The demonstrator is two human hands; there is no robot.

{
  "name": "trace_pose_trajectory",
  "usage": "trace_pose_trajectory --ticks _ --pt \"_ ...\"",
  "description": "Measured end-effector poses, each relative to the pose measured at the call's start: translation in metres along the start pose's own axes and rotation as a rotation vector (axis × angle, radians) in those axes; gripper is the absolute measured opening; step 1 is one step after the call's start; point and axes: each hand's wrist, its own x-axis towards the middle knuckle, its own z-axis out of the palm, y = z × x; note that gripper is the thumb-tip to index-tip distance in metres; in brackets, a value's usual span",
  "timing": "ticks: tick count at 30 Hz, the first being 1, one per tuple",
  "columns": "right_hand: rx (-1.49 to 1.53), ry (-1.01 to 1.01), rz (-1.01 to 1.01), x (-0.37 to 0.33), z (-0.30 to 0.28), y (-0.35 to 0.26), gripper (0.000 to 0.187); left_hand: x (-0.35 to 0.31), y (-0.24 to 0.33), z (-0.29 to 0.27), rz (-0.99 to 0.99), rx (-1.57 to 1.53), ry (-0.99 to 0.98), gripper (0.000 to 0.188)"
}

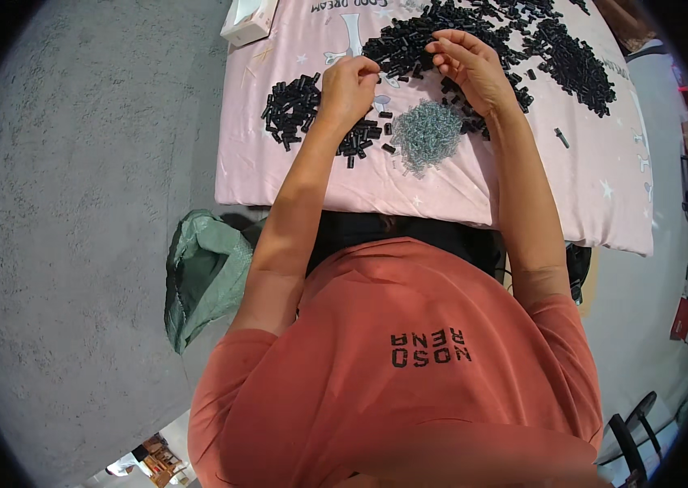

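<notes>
My left hand (347, 93) is closed, thumb and fingertips pinched together above the pink cloth, between two groups of small black cylinders. What it pinches, if anything, is too small to make out. To its right, my right hand (474, 73) is also closed in a pinch at the edge of a large heap of black cylinders (409, 41); its fingertips hide what may be between them. A smaller heap of the cylinders (291, 106) lies by my left wrist. Between my forearms is a mound of tiny shiny, greyish pieces (427, 134), perhaps springs.
The pink patterned cloth (262, 179) covers the table. A white box (248, 20) stands at its far left corner. More black cylinders (575, 69) are heaped at the far right, one longer black piece (562, 137) lying apart. A green sack (206, 276) is left of the table.
</notes>
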Motion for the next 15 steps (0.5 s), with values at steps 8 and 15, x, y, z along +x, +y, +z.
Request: trace_pose_trajectory --ticks 8,15 --pt "-0.071 0.064 -0.016 0.003 -0.002 0.003 0.018 0.002 0.011 0.014 0.066 0.043 0.011 0.009" --pt "-0.089 0.105 -0.024 0.002 -0.006 0.005 0.018 0.008 0.014 0.021 0.088 0.078 0.001 0.007"
